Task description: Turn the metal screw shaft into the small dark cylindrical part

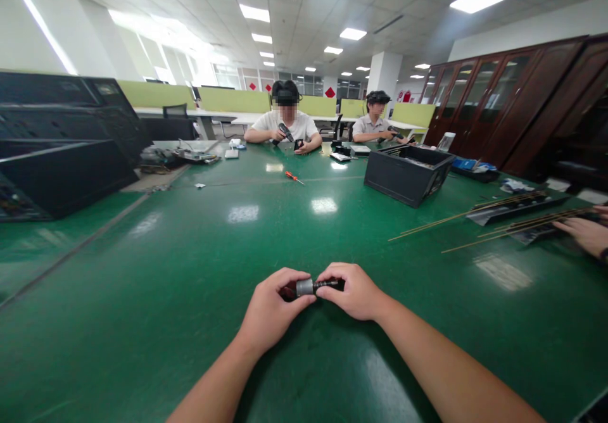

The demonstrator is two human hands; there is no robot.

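Observation:
My left hand [272,306] is closed around a small grey metal cylinder [304,287], thumb and fingers on opposite sides. Something dark and reddish shows inside the left palm, mostly hidden. My right hand [356,293] pinches a dark ringed shaft [325,285] that lines up with the cylinder's right end. Whether cylinder and shaft are one piece I cannot tell. Both hands are close together, low over the near middle of the green table [199,277].
An orange screwdriver [293,176] lies farther off. A black bin [399,175] stands right of it, near thin brass-coloured rods [427,223] and another person's hand [586,233]. Dark casings [61,176] fill the left. Two people [286,122] sit opposite, one holding a power drill [285,133].

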